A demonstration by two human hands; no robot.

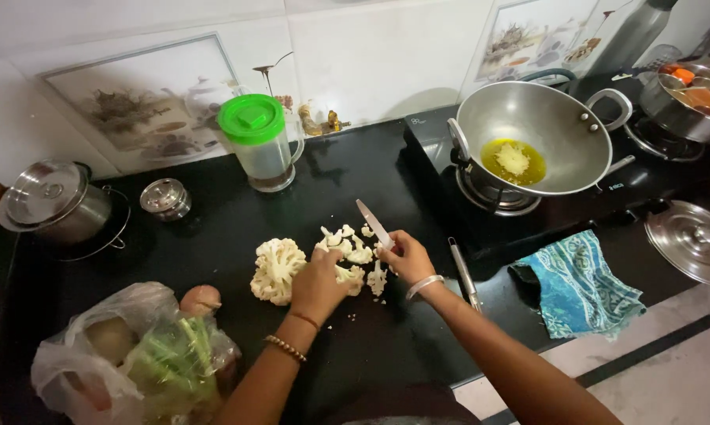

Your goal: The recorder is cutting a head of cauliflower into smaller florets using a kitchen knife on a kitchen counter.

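Knife gripped by right hand; cauliflower floret held by left hand; oil w/ garlic seen in wok.

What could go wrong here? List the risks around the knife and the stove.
1. The knife in the right hand points toward the left hand pinning a floret; a slip might nick fingers.
2. Cut florets lie loose on the counter and may scatter.
3. The wok holds oil that could overheat unwatched.

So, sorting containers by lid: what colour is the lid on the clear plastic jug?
Bright green, on the clear plastic jug behind the cauliflower; head view.
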